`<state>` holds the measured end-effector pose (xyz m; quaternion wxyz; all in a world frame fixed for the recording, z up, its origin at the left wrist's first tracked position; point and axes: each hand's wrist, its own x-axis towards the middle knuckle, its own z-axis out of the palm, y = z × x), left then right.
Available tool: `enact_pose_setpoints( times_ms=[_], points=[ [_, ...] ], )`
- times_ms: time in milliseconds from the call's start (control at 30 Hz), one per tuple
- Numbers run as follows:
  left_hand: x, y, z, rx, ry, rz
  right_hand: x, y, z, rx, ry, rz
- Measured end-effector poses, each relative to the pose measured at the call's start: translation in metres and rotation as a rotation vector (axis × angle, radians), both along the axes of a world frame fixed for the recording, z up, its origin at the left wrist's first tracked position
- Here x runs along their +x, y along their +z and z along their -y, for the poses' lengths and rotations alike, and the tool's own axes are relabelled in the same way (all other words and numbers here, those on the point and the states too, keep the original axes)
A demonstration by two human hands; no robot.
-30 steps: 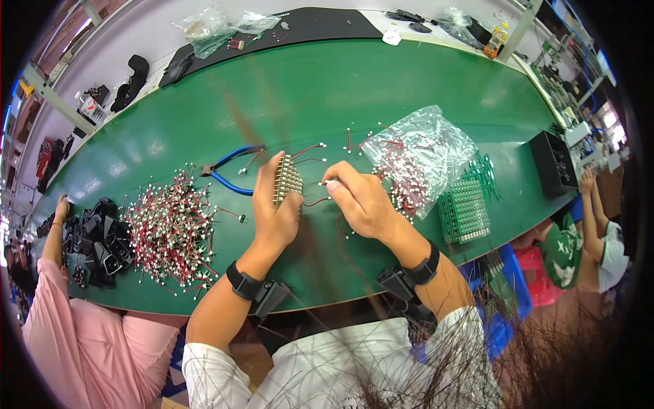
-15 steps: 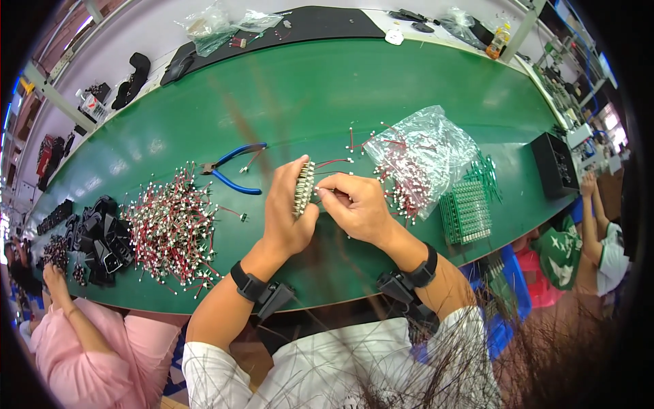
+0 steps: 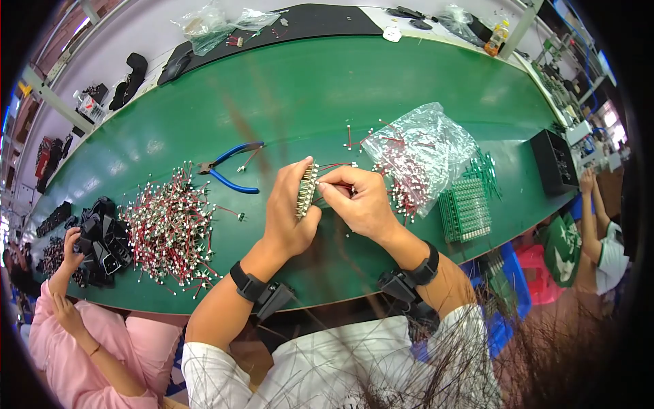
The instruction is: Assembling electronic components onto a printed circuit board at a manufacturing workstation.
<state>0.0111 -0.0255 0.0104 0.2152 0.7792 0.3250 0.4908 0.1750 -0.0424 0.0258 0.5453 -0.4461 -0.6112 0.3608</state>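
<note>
My left hand [image 3: 283, 211] is closed around a narrow circuit board panel [image 3: 306, 191], held on edge with its row of small metal and white parts facing right. Against that face, the fingertips of my right hand [image 3: 364, 204] are pinched together; what lies between them is too small to make out. A red wire [image 3: 334, 165] with a white connector at its end stretches from the board past my right knuckles. Left of my hands lie blue-handled cutters [image 3: 235, 167], jaws apart, and a large heap of red-wired white connectors [image 3: 174, 235].
To the right, a clear plastic bag [image 3: 432, 153] covers more wired connectors. Beside it sit stacked green circuit boards [image 3: 466, 211], green strips [image 3: 484, 174] and a black bin [image 3: 553, 163]. Black parts [image 3: 102, 235] lie at left, near a co-worker in pink [image 3: 102, 341].
My right fingertips have shifted up slightly along the board, while my left hand keeps its hold. At left, the co-worker's hand has lifted off the small dark parts.
</note>
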Motion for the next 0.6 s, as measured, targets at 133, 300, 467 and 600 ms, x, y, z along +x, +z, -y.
enact_pose_setpoints(
  times_ms=[133,300,467,600],
  points=[
    [-0.0002,-0.0006,-0.0001,-0.004,-0.002,0.002,0.0003,-0.0052,-0.0015,-0.023,0.013,-0.022],
    [-0.0005,0.0002,-0.0007,-0.002,-0.006,0.007,-0.0007,-0.0011,-0.0004,0.012,0.003,-0.001],
    [-0.0031,-0.0019,-0.0014,-0.002,-0.036,-0.019,-0.0016,-0.0007,0.0007,0.179,-0.035,0.104],
    [-0.0029,-0.0010,-0.0014,-0.010,-0.025,-0.017,-0.0005,-0.0002,0.0005,0.259,-0.040,0.177]
  ],
)
